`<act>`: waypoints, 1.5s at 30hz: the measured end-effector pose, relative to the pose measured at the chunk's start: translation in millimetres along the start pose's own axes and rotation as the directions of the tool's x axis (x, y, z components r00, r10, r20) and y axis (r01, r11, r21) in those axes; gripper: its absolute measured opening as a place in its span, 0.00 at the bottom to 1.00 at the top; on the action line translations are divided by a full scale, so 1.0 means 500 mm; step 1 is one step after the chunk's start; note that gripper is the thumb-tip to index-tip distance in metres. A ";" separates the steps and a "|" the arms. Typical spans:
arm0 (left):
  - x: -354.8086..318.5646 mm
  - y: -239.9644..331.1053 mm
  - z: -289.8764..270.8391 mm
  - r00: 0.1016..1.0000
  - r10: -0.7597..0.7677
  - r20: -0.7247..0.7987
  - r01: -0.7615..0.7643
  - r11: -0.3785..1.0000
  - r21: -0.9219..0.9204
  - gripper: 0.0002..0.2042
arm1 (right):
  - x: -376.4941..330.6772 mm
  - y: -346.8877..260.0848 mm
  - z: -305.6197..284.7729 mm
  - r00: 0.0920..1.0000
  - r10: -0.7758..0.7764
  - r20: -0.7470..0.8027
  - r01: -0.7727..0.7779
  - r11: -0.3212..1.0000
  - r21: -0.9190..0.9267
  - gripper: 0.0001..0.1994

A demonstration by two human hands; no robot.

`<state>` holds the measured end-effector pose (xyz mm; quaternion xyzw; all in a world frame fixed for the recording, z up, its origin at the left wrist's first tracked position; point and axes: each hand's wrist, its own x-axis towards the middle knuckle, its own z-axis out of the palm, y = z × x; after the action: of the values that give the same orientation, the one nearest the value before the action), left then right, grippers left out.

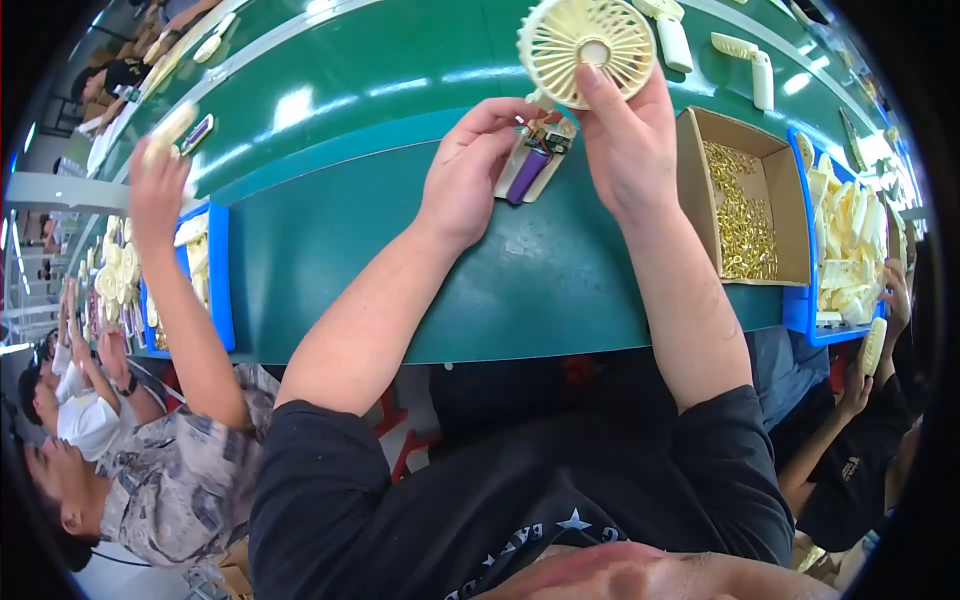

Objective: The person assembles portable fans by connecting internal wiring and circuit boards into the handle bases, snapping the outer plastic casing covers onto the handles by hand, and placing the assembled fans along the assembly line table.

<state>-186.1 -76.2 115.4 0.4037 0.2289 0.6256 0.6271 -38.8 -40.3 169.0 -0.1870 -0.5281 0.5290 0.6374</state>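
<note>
My right hand [628,135] grips the round, cream-coloured head of a handheld fan [590,48], with the thumb near its hub. Below it, the fan's opened handle shell [540,185] rests in the fingers of my left hand [470,165]. Inside that shell lie a purple battery cell [527,177] and a small green circuit board [553,138]. Thin wires run at the top of the handle, close to my left fingertips. Both hands are held over the green work mat [420,300]; whether the handle touches the mat I cannot tell.
A cardboard box of small brass-coloured parts [785,200] stands at right, beside a blue bin [806,310] of cream plastic shells. Another blue bin [222,280] is at left, near a co-worker's raised arm [185,290]. Fan pieces [763,80] lie on the green conveyor belt [400,60] beyond.
</note>
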 end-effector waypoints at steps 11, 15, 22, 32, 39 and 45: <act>-0.008 0.000 0.007 0.998 0.057 -0.003 -0.056 0.993 0.101 0.10 | -0.007 0.001 0.007 0.993 0.096 0.070 -0.100 0.993 0.065 0.23; -0.006 0.000 0.016 0.997 0.021 -0.069 -0.015 0.997 0.082 0.11 | -0.010 0.004 0.014 0.997 0.068 0.026 -0.070 0.995 0.069 0.23; 0.005 -0.011 0.007 0.986 0.109 -0.129 -0.098 0.991 0.090 0.09 | 0.004 0.008 -0.003 0.998 -0.050 0.039 0.057 0.977 -0.206 0.28; 0.004 -0.007 0.007 0.979 0.124 -0.161 -0.092 0.977 0.194 0.06 | 0.046 0.066 -0.024 0.916 -0.311 0.252 0.304 0.950 0.068 0.30; -0.009 0.003 -0.001 0.961 0.209 -0.183 -0.161 0.956 0.247 0.06 | -0.004 0.007 0.022 0.999 -0.007 0.046 0.014 0.987 -0.163 0.30; -0.009 -0.002 0.016 0.946 0.286 -0.155 -0.230 0.925 0.302 0.06 | 0.076 0.111 -0.029 0.651 -0.666 0.365 0.524 0.742 0.418 0.30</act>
<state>-179.5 -82.4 118.0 0.4512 0.3201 0.7009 0.4501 -57.1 18.2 137.4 0.2304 -0.6250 0.3848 0.6389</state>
